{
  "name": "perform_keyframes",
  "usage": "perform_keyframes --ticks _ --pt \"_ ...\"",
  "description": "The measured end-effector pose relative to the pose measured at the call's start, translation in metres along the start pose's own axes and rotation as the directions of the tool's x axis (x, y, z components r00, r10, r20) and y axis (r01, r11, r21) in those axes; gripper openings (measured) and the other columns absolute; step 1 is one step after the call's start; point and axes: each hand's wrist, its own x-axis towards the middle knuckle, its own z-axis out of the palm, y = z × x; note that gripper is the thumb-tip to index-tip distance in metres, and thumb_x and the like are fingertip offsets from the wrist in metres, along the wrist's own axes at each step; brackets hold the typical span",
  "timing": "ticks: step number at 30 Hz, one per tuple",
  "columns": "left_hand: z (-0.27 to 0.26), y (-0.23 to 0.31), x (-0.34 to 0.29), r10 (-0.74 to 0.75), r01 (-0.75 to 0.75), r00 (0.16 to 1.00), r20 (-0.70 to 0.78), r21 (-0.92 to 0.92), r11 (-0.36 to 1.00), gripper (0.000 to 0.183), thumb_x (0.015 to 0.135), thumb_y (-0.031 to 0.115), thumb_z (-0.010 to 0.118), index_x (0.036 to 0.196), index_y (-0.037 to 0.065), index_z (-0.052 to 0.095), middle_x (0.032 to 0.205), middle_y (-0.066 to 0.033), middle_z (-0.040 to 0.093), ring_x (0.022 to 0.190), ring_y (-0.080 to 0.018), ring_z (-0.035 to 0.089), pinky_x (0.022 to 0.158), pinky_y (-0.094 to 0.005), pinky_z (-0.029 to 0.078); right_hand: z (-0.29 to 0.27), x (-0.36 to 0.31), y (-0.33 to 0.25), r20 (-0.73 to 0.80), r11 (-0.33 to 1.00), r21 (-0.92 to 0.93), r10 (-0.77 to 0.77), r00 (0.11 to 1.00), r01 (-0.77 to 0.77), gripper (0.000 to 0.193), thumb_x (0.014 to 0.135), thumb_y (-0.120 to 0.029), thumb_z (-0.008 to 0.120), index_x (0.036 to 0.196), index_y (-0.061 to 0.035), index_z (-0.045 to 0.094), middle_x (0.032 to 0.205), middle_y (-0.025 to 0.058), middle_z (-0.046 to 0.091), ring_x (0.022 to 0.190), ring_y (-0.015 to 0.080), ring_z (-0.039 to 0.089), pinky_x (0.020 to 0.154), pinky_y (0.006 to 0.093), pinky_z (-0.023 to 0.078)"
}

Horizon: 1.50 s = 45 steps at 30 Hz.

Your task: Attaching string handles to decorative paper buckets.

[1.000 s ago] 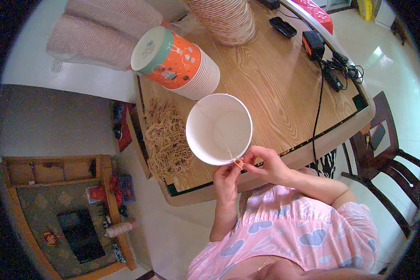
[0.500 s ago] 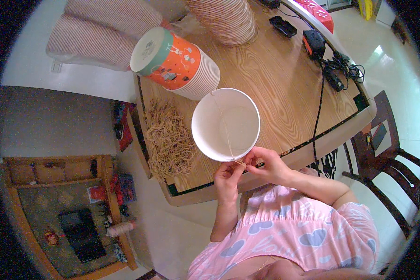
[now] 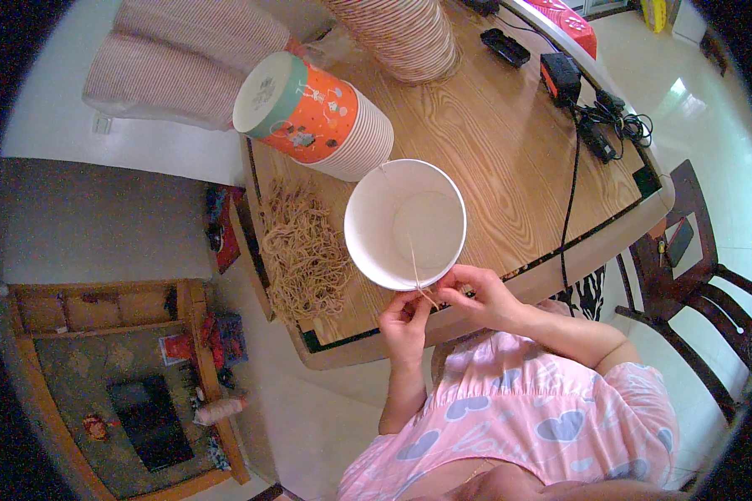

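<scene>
A white paper bucket (image 3: 376, 238) stands at the table's near edge with its mouth facing me. Thin tan string (image 3: 415, 259) runs from inside the bucket over its near rim. Just outside that rim, my left hand (image 3: 405, 324) pinches the string between thumb and fingers. My right hand (image 3: 479, 299) is closed on the string too, close beside the left, its fingertips near the rim. Whether a knot lies between the fingers is too small to make out. To the left of the bucket lies a tangled pile of tan string pieces (image 3: 305, 259).
Behind the bucket is an upside-down stack of paper buckets (image 3: 322, 108), the outermost orange and green. Another tall stack (image 3: 401, 37) stands at the back, with bagged stacks (image 3: 163, 79) at the far left. Black adapters and cables (image 3: 597, 138) lie along the right table edge; a chair (image 3: 685, 259) stands beyond.
The string inside the bucket, stretched across to the far rim before, now shows mainly near the close rim. My hands have hardly moved, the left shifting slightly left.
</scene>
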Motion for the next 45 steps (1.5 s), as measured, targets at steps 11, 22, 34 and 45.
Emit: perform_keyframes --ticks 11,22,34,45 --pt "0.004 0.002 -0.002 0.054 -0.059 0.997 0.047 0.122 0.991 0.008 0.073 0.001 0.065 0.081 0.001 0.063 0.068 0.0046 0.056 0.059 -0.0031 0.047 0.054 -0.0168 0.036 0.004 0.005 0.003 -0.041 0.998 0.042 0.053 0.998 -0.051 0.017 0.081 -0.010 0.059 0.095 -0.0013 0.063 0.082 0.0039 0.063 0.076 0.0091 0.057 0.068 0.0240 0.046" --pt "0.003 0.006 -0.002 0.024 -0.030 0.996 0.088 0.070 0.997 0.007 0.074 -0.001 0.064 0.080 0.001 0.060 0.072 0.0020 0.058 0.062 -0.0044 0.051 0.057 -0.0181 0.040 0.003 0.005 -0.001 0.004 0.958 0.244 0.153 0.988 -0.150 0.018 0.084 -0.013 0.056 0.095 0.0000 0.061 0.083 0.0027 0.063 0.075 0.0081 0.056 0.069 0.0228 0.045" --pt "-0.006 0.003 -0.004 -0.185 0.208 0.968 0.171 -0.123 0.970 0.014 0.070 0.002 0.067 0.083 0.005 0.060 0.074 -0.0018 0.060 0.060 -0.0087 0.053 0.051 -0.0198 0.041 0.002 0.009 -0.003 0.081 0.833 0.481 0.268 0.960 -0.273 0.015 0.084 -0.014 0.056 0.088 0.0004 0.060 0.082 0.0016 0.062 0.075 0.0083 0.056 0.068 0.0230 0.046" --pt "-0.008 0.004 -0.001 -0.263 0.332 0.925 0.273 -0.249 0.910 0.011 0.075 0.005 0.061 0.086 0.004 0.059 0.070 -0.0029 0.057 0.051 -0.0092 0.049 0.043 -0.0198 0.037 0.002 0.010 0.002 0.133 0.705 0.590 0.395 0.909 -0.393 0.015 0.082 -0.016 0.059 0.090 -0.0039 0.063 0.080 -0.0011 0.061 0.070 0.0048 0.051 0.064 0.0201 0.039"
